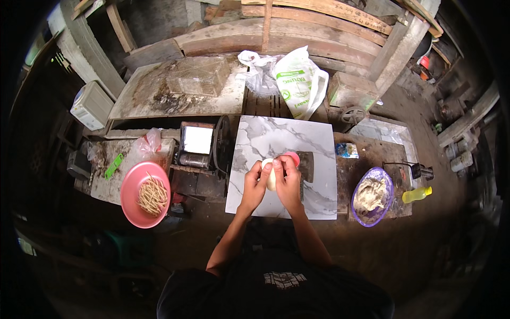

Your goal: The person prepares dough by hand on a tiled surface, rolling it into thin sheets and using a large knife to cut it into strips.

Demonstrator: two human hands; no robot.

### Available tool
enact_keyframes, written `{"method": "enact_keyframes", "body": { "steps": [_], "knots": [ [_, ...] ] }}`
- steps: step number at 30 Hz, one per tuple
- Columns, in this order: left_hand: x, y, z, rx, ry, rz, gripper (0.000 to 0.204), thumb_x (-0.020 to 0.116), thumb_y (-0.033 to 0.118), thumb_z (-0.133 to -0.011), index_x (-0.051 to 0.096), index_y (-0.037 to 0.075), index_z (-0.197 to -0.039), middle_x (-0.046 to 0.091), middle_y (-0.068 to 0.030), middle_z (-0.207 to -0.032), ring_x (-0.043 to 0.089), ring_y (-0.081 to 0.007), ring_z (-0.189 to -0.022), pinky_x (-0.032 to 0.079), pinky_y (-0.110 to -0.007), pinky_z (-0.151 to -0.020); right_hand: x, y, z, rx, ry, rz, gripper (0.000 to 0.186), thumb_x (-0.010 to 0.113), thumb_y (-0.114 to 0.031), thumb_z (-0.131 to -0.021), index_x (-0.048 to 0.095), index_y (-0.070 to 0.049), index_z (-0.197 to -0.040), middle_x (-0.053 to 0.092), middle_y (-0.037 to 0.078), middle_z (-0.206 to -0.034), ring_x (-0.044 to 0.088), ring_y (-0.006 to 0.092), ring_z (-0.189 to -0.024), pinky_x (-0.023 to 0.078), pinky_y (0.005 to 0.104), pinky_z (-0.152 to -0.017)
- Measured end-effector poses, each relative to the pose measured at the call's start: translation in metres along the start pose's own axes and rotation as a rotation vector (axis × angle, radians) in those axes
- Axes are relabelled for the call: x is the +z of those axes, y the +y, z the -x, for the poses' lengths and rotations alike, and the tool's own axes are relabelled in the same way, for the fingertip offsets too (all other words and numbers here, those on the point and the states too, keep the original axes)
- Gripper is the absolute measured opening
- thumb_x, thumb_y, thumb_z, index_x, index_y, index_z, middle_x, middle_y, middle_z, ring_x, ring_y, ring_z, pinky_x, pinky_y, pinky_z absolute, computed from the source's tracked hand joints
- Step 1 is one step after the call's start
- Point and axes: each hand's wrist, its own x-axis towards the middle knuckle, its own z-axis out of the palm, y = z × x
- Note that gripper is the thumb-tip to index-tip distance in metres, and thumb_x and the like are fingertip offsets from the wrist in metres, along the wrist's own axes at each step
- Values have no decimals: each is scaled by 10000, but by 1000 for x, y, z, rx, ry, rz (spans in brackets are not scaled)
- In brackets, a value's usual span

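bright light washes the marbled board (260, 135), while dim surroundings bend toward a blackened fisheye rim.

Wears a black short-sleeved T-shirt (329, 295), dark across the shoulders and front. Bears on its chest a whitish-grey print (285, 279), wider than tall, uneven in outline and split by thin dark lines into small blocks, rather like brickwork. Has a black left sleeve (183, 290) and a black right sleeve (366, 295), both fading into shadow near the lower rim. Leaves bare a slim left forearm (229, 239) and right forearm (311, 236), tapering smoothly toward an ungloved left hand (255, 184) and right hand (287, 186).
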Motion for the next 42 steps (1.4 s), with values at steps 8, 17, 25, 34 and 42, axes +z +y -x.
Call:
{"method": "enact_keyframes", "body": {
  "steps": [8, 17, 25, 34, 42],
  "knots": [
    [-1, 9, 5, 35, 161, 60, 238, 421, 210, -883, 492, 25, -751, 453, 22, -645, 378, -31, -600, 323, -192, -523, 15, -1, 1, 46, 71, -150, 197, 457, -188, -859, 492, 5, -840, 542, 108, -646, 498, 141, -543, 400, 263, -506],
    [-16, 10, -9, 87, -60, 13, 188, 444, 182, -872, 502, 16, -807, 492, 7, -694, 412, -42, -640, 350, -190, -569, 5, -11, -1, 11, -79, -86, 212, 439, -200, -871, 488, 3, -909, 521, 71, -648, 470, 86, -569, 382, 228, -510],
    [-12, 26, -8, 155, -22, -164, 211, 453, 196, -869, 514, 6, -801, 465, 32, -594, 377, -24, -519, 316, -187, -452, -7, 4, -4, 32, -291, -94, 172, 467, -162, -858, 464, 3, -905, 501, 25, -693, 465, 62, -633, 372, 209, -537],
    [-9, 16, -7, 85, 24, -24, 198, 438, 180, -873, 524, 2, -868, 512, -11, -641, 429, -50, -603, 364, -207, -531, -10, -1, -8, 47, -275, -140, 164, 467, -160, -855, 481, -2, -894, 501, 19, -691, 455, 59, -613, 371, 207, -528],
    [-14, 21, -4, 90, -78, -183, 194, 468, 183, -858, 513, 2, -914, 547, -29, -714, 456, -63, -636, 376, -220, -566, -9, 3, -10, -59, -229, -22, 165, 484, -176, -847, 490, -11, -853, 502, 54, -620, 468, 85, -550, 365, 226, -476]
  ]
}}
